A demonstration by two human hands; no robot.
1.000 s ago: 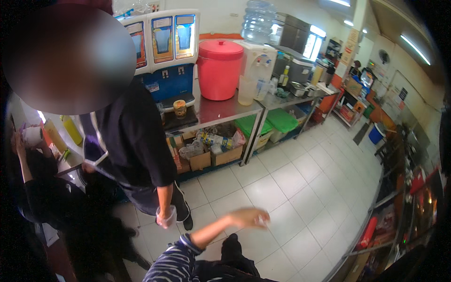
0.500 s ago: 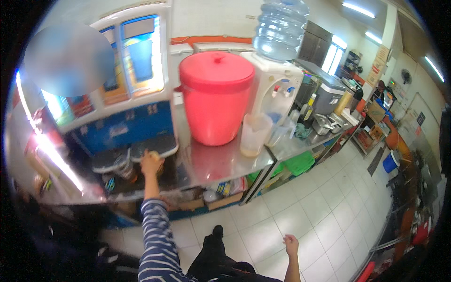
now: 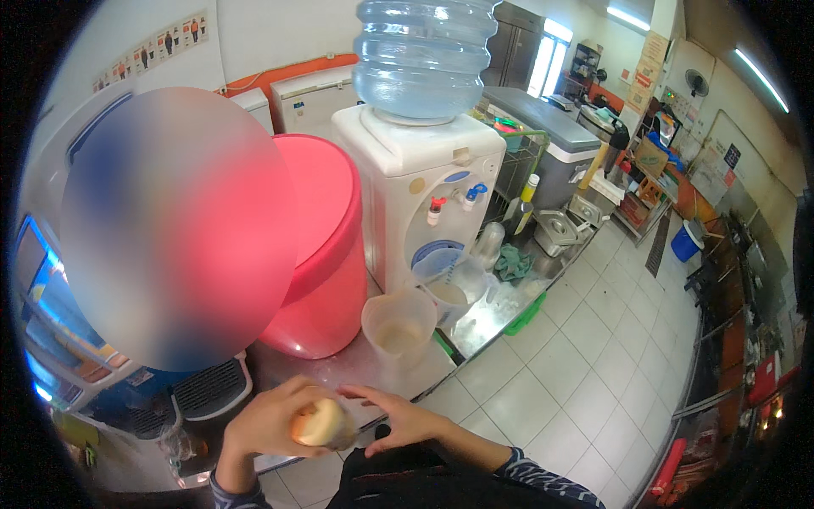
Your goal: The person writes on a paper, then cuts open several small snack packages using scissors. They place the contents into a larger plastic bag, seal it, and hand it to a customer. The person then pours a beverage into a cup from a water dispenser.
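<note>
My left hand [image 3: 270, 424] is wrapped round a small container with a pale yellow top [image 3: 320, 422], held up in front of my body. Its lower part looks clear with some orange, but fingers hide much of it. Just to the right, my right hand [image 3: 405, 420] has its fingers apart and thumb out, holding nothing, close to the container. Beyond both hands, a translucent plastic pitcher [image 3: 394, 331] with a little cloudy liquid stands on the steel counter. Another clear pitcher [image 3: 454, 293] sits behind it, in front of the white water dispenser [image 3: 407, 170].
A large red lidded bucket [image 3: 326, 288] stands on the counter [image 3: 424, 373]. At the left is a drink machine with a black drip tray [image 3: 212, 390]. Farther right are a green cloth [image 3: 514, 263], a steel pan [image 3: 558, 231] and a grey cooler box [image 3: 551, 127]. White floor tiles [image 3: 585, 339] run alongside.
My left hand has come back from the drip tray with the container, toward my body. My right hand has risen from my side to meet it. The view has turned right and moved closer to the dispenser.
</note>
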